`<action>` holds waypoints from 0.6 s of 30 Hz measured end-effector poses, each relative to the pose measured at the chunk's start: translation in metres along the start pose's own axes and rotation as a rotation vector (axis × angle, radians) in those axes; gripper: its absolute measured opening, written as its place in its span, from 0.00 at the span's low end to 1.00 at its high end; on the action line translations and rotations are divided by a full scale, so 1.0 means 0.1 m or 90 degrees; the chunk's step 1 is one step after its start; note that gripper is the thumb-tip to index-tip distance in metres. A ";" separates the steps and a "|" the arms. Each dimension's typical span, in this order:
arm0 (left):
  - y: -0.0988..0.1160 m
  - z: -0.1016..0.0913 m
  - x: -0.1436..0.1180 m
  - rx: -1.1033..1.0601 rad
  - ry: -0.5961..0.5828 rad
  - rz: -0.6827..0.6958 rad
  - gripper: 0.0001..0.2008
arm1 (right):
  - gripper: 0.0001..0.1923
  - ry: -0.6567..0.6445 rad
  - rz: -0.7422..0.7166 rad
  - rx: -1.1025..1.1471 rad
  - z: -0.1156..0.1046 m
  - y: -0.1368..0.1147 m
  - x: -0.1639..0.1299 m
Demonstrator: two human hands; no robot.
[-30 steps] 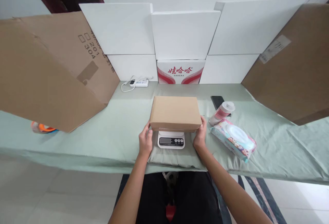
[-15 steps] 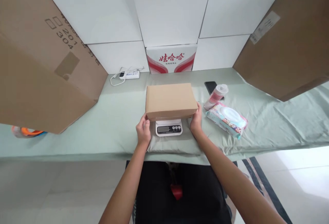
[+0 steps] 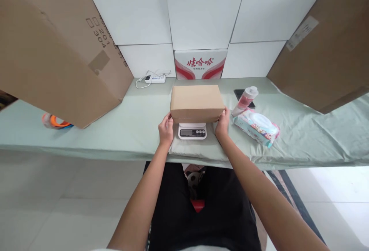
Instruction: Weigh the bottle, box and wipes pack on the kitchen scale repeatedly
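A closed brown cardboard box (image 3: 197,99) sits on or just above a white kitchen scale (image 3: 192,132); I cannot tell whether it touches the weighing plate, which it mostly covers. The scale's small display and buttons show in front of the box. At the near left corner my left hand (image 3: 166,128) grips the box, fingers partly hidden along its side. My right hand (image 3: 221,122) holds the opposite near corner, its fingers bent against the cardboard.
Right of the box are a pack of wet wipes (image 3: 256,126), a pink-and-white bottle (image 3: 245,101) and a dark phone (image 3: 238,94). A white power strip (image 3: 155,78) lies at the back. Large cartons (image 3: 69,59) flank both sides; tape rolls (image 3: 56,121) lie left.
The camera view has shifted, so more of the left side shows. Both hands still hold the box over the scale, and more of its front face is visible.
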State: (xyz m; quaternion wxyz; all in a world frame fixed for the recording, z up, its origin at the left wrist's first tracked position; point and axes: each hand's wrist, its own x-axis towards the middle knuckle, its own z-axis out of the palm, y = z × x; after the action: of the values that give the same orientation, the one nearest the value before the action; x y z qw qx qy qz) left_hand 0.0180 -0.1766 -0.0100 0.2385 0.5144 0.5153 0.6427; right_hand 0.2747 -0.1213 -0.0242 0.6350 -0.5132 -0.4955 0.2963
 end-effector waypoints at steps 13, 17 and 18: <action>-0.06 -0.01 -0.07 -0.047 0.048 0.060 0.24 | 0.31 0.086 -0.014 0.074 -0.06 -0.14 -0.08; -0.11 -0.02 -0.11 -0.045 -0.008 0.024 0.27 | 0.34 0.032 -0.110 0.033 -0.13 -0.19 -0.21; -0.12 -0.02 -0.11 -0.039 -0.017 0.014 0.28 | 0.35 0.002 -0.123 0.006 -0.14 -0.22 -0.22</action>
State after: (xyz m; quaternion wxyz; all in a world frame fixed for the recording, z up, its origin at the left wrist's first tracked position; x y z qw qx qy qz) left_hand 0.0172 -0.1820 -0.0253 0.2538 0.5208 0.4865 0.6540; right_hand 0.2774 -0.1524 -0.0107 0.6639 -0.4604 -0.5403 0.2354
